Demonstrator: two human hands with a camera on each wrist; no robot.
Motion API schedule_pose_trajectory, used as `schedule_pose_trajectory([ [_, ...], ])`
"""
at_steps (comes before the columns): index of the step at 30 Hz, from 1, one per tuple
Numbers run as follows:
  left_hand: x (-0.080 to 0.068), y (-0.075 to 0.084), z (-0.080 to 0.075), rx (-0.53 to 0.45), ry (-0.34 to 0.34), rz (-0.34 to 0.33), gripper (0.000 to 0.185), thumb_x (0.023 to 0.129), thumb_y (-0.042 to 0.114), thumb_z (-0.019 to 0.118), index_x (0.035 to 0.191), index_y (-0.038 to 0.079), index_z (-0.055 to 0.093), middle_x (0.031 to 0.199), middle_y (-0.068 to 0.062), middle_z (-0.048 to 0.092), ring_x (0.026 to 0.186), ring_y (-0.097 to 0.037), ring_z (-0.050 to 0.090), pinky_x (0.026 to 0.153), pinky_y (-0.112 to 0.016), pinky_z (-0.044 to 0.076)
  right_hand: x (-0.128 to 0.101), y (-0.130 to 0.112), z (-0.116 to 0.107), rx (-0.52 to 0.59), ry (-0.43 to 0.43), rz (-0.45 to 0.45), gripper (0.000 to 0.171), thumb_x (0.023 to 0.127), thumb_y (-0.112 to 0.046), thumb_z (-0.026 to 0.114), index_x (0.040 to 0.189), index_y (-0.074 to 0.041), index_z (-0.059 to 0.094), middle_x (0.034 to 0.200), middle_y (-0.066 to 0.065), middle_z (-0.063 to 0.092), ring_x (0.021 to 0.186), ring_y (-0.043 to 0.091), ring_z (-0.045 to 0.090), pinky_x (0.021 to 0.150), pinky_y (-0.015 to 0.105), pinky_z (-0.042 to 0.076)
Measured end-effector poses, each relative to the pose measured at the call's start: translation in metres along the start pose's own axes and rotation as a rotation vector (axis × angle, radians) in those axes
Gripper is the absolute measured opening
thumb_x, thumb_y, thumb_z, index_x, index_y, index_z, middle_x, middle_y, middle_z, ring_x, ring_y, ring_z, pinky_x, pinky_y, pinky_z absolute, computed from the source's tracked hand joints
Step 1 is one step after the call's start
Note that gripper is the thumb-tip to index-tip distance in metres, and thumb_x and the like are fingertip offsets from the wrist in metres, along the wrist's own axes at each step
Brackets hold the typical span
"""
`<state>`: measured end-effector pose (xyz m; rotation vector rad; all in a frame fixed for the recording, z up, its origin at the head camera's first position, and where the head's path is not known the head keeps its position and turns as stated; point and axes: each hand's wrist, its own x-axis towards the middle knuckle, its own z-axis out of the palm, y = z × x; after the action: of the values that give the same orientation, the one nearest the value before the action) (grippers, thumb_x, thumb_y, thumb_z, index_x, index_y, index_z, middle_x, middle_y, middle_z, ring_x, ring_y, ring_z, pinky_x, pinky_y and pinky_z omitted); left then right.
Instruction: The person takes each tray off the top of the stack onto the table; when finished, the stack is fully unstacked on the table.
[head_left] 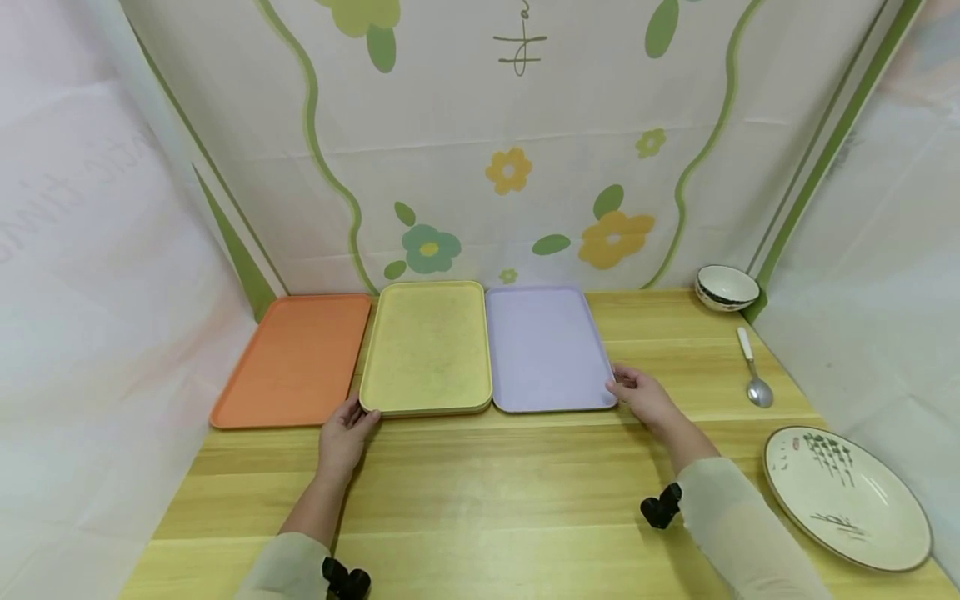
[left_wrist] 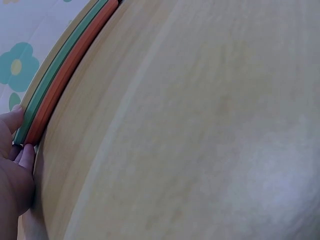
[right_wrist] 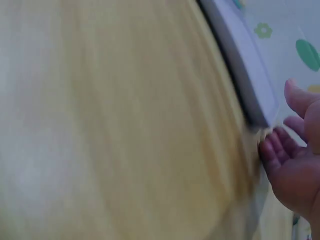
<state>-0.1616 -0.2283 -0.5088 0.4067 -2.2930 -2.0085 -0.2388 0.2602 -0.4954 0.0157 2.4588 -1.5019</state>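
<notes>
Hands at the trays on the tabletop.
Left hand grips the yellow tray; right hand touches the purple tray, fingers relaxed.

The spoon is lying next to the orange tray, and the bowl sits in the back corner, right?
Not quite. The spoon lies right of the purple tray, far from the orange tray, as the head view shows. The bowl does sit in the back corner.

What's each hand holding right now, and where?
Left hand grips the near left corner of the yellow tray. Right hand touches the near right corner of the purple tray; an actual grip cannot be told.
</notes>
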Motion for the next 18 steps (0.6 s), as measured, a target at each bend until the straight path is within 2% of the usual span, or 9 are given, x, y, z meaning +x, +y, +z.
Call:
schedule_pose_trajectory([
  [2, 0.000, 0.000, 0.000, 0.000, 0.001, 0.007, 0.065, 0.097, 0.008, 0.061, 0.152, -0.002, 0.028, 0.157, -0.023, 0.031, 0.146, -0.034, 0.031, 0.118, -0.041, 0.032, 0.001, -0.007, 0.002, -0.053, 0.011, -0.005, 0.069, 0.102, -0.029, 0.055, 0.154, 0.002, 0.023, 0.154, 0.029, 0.030, 0.140, 0.043, 0.034, 0.117, 0.053, 0.035],
  [4, 0.000, -0.001, 0.000, 0.003, 0.003, 0.015, 0.064, 0.097, 0.007, 0.061, 0.152, -0.003, 0.029, 0.156, -0.023, 0.031, 0.146, -0.034, 0.031, 0.117, -0.041, 0.033, 0.002, -0.013, 0.005, -0.092, 0.033, -0.034, 0.068, 0.101, -0.029, 0.055, 0.154, 0.002, 0.024, 0.155, 0.030, 0.028, 0.143, 0.047, 0.029, 0.118, 0.056, 0.031],
  [11, 0.001, -0.002, -0.001, 0.017, 0.004, 0.018, 0.063, 0.097, 0.008, 0.061, 0.151, -0.003, 0.031, 0.156, -0.022, 0.033, 0.146, -0.034, 0.032, 0.117, -0.040, 0.034, 0.007, -0.036, 0.027, -0.153, 0.099, -0.161, 0.061, 0.099, -0.021, 0.058, 0.149, 0.005, 0.034, 0.153, 0.030, 0.033, 0.142, 0.047, 0.030, 0.120, 0.057, 0.028],
  [16, 0.000, -0.001, -0.001, 0.013, 0.004, 0.016, 0.064, 0.097, 0.008, 0.061, 0.151, -0.003, 0.030, 0.156, -0.023, 0.032, 0.146, -0.035, 0.031, 0.119, -0.041, 0.033, 0.011, -0.050, 0.048, -0.120, 0.089, -0.195, 0.060, 0.099, -0.020, 0.058, 0.148, 0.006, 0.035, 0.151, 0.030, 0.036, 0.142, 0.043, 0.032, 0.121, 0.054, 0.027],
  [18, 0.000, -0.001, 0.000, 0.011, 0.006, 0.015, 0.064, 0.097, 0.008, 0.061, 0.151, -0.003, 0.030, 0.156, -0.023, 0.032, 0.146, -0.035, 0.031, 0.119, -0.042, 0.032, 0.011, -0.056, 0.057, -0.096, 0.076, -0.183, 0.060, 0.099, -0.021, 0.058, 0.148, 0.005, 0.035, 0.151, 0.029, 0.037, 0.141, 0.042, 0.035, 0.121, 0.053, 0.029],
])
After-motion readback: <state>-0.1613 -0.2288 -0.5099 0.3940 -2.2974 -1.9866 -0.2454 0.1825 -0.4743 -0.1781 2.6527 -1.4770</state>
